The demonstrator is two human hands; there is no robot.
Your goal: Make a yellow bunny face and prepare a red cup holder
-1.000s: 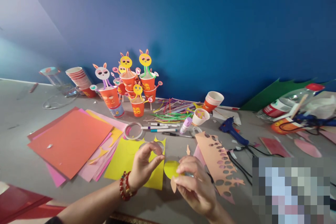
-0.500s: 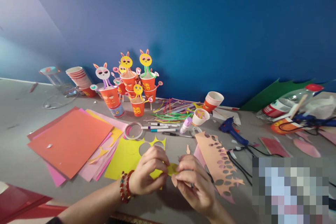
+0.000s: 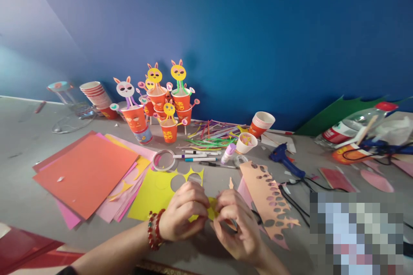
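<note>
My left hand [image 3: 187,211], with a beaded bracelet [image 3: 155,230] at its wrist, is closed in a pinch on the left side of a small yellow paper piece [image 3: 212,209]. My right hand [image 3: 239,224] pinches the same piece from the right. Fingers cover most of its outline. A dark tool part shows faintly inside the curled right fingers, too hidden to name. Beneath the left hand lies a yellow sheet [image 3: 151,195] with round holes. To the right of my right hand is a peach paper sheet [image 3: 258,182] full of oval cutouts.
Stacked coloured paper [image 3: 87,172] lies left. Behind are paper cups with animal faces [image 3: 169,131], a tape roll [image 3: 164,160], markers [image 3: 200,160], a glue stick [image 3: 228,154] and pipe cleaners [image 3: 209,139]. A blue glue gun [image 3: 285,161] and its black cord [image 3: 295,204] lie right.
Both hands stay at nearly the same spot, with small finger shifts on the yellow piece. A small peach scrap seen under the right fingertips earlier is now mostly hidden.
</note>
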